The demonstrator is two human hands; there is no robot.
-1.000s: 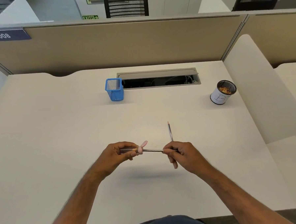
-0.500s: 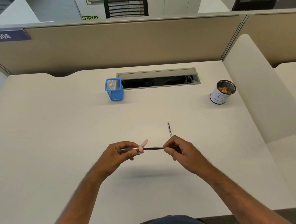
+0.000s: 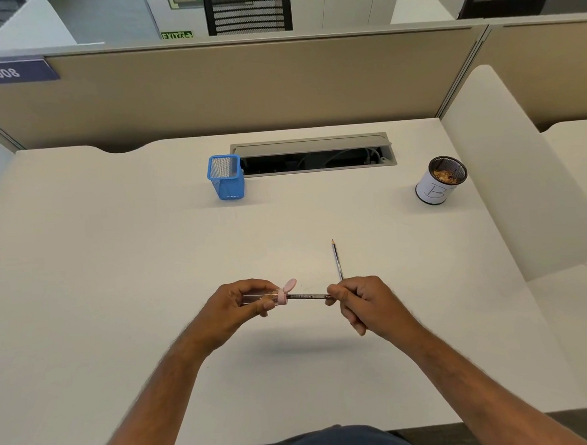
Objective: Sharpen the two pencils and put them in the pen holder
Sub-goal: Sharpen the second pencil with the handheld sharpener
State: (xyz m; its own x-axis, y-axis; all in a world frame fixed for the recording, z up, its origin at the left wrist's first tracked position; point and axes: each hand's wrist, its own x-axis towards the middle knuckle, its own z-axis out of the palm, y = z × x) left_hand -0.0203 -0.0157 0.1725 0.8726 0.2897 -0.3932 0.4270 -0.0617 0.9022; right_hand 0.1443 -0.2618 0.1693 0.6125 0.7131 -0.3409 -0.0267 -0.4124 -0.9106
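My left hand grips a clear sharpener with a pink cap above the white desk. A dark pencil lies level with its tip inside the sharpener, and my right hand pinches its other end. The second pencil lies on the desk just beyond my right hand, tip pointing away. The blue mesh pen holder stands upright at the back centre-left with nothing showing inside it.
A white can marked "B" holding shavings stands at the back right. An open cable slot runs behind the holder. A beige partition closes the back, and a white divider rises on the right.
My right hand has rolled round the pencil, its fingers curling under and back, while the left hand keeps the sharpener still. The second pencil has not moved.
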